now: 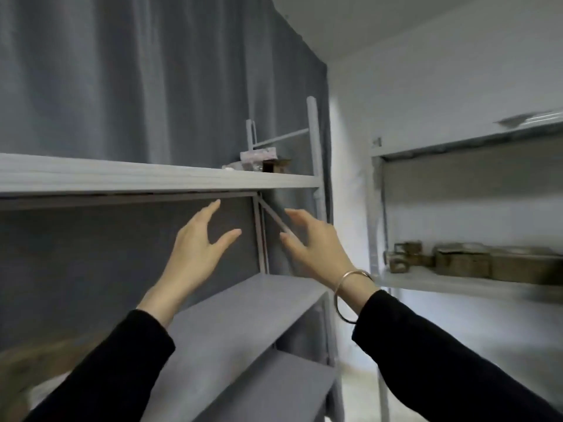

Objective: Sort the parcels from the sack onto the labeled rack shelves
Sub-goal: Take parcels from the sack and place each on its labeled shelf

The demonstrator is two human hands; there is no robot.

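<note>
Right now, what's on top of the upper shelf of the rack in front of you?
At the right end of the upper shelf sit a pale wrapped parcel and a small brown box. The shelf's front edge hides the rest of its surface. Both hands, left and right, are empty.

**A plain storeroom fitted with metal racks**

This looks like a small storage or sorting room. A grey metal rack with flat board shelves (158,175) stands against a long grey fabric curtain (122,71), and a few small wrapped and brown cardboard parcels (265,161) sit at the far end of its top shelf. Beside it, against a bare white wall (441,71), a second pale metal rack (457,283) carries a row of brown cardboard boxes (463,263), blurred in this view.
</note>
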